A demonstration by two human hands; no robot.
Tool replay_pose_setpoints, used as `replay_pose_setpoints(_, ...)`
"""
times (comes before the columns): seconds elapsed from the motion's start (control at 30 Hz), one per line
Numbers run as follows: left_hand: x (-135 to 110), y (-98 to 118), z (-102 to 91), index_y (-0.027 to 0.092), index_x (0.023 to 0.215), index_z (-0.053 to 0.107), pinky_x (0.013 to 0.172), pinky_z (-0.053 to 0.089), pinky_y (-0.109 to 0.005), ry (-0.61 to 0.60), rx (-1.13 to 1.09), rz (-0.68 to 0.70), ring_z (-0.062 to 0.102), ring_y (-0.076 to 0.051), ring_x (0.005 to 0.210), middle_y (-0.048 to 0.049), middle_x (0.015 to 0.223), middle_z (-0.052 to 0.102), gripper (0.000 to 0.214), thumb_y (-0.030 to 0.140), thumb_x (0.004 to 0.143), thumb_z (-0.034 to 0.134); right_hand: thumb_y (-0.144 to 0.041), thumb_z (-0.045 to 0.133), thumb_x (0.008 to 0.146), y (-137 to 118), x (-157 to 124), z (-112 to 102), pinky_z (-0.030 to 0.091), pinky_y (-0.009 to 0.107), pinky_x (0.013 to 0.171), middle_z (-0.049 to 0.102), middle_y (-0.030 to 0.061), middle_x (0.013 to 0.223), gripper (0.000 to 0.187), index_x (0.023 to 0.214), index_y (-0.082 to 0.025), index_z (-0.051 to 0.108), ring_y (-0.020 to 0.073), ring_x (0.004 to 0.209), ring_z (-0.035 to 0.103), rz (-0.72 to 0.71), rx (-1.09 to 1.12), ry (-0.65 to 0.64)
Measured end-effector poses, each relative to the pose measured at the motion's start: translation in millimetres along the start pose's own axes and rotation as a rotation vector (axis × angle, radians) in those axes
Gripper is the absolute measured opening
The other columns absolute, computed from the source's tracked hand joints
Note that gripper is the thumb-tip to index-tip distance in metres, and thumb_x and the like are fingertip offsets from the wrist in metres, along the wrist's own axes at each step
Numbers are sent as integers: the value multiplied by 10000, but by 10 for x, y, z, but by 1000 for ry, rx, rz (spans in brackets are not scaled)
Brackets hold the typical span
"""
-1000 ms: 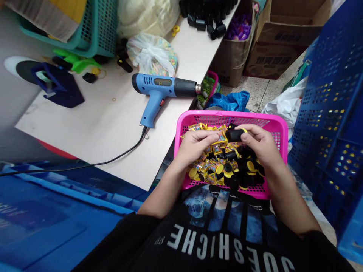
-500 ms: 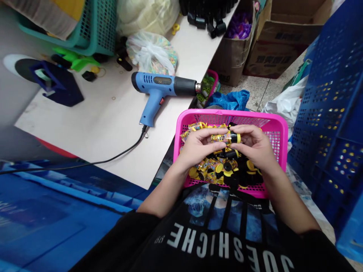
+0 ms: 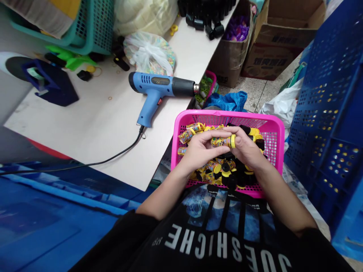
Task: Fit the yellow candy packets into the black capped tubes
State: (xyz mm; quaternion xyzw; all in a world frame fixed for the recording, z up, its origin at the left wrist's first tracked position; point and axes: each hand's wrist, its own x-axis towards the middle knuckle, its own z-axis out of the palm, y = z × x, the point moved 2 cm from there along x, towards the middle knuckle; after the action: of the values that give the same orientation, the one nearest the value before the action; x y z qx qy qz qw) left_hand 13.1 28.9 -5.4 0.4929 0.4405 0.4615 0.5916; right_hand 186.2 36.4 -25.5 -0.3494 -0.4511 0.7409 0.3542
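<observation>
Clock centred on pink basket (image 3: 224, 113). Nine o'clock: cord (image 3: 93, 165) runs off across table (image 3: 99, 128); an elbow catching it could drag the heat gun (image 3: 157, 87), which lies at half past ten, nozzle at the table's edge. Whether it is hot I cannot tell; if so, an arm straying there risks a burn. Over the basket, left hand (image 3: 200, 149) is clamped on a printed tube (image 3: 221, 142), thumb below, fingers above; too hard a squeeze could crumple or skew its wrap. Right hand (image 3: 248, 149) has its thumb against the yellow cap (image 3: 233, 141), fingers mostly hidden, firmness of hold unclear; a crooked push could make the tube slip into the heap (image 3: 214, 166) beneath. Writing, again left to right: pale marks on the blue bin (image 3: 56, 234) at eight o'clock, too blurred to read. "CE" on the gun's side; no maker's name I can make out. Tube's print colourful, too small to read. Six o'clock, black shirt (image 3: 215, 226): "JUESHICHE", upside down to its wearer. One o'clock, carton (image 3: 276, 54) with bold characters, illegible to me.
</observation>
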Motion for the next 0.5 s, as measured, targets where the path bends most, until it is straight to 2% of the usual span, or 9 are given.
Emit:
replay_pose_setpoints(0.2, -44, -70, 27, 233, 1073, 810, 1030, 556, -376, -3, 47, -12, 749, -220, 1072, -74, 1127, 810, 364, 357, 741, 894, -673, 715, 844, 21, 12, -82, 520, 396, 1053, 674, 65, 1276, 539, 1189, -277, 599, 232, 1238, 645, 13, 0, -4)
replay_pose_setpoints(0.3, -55, -47, 54, 228, 1116, 790, 959, 586, -359, -5, 28, -9, 749, -216, 1036, -76, 1158, 796, 430, 357, 721, 903, -619, 702, 885, -17, 28, -104, 533, 374, 1008, 670, 59, 1239, 473, 1194, -273, 612, 222, 1199, 657, 14, 23, -42)
replay_pose_setpoints(0.4, -68, 12, 74, 224, 1088, 786, 944, 590, -347, 35, 52, 50, 744, -206, 1019, -66, 1117, 796, 420, 330, 702, 914, -603, 691, 900, -82, 31, -68, 534, 365, 1000, 660, 55, 1230, 449, 1196, -277, 607, 221, 1197, 646, -7, 4, -63)
replay_pose_setpoints(0.5, -108, 96, 65, 235, 990, 795, 976, 583, -369, 47, 66, 129, 747, -206, 995, -46, 1026, 805, 340, 340, 694, 926, -664, 691, 871, -193, 16, 31, 533, 361, 1011, 650, 47, 1199, 488, 1167, -288, 595, 222, 1179, 631, -31, -119, -67)
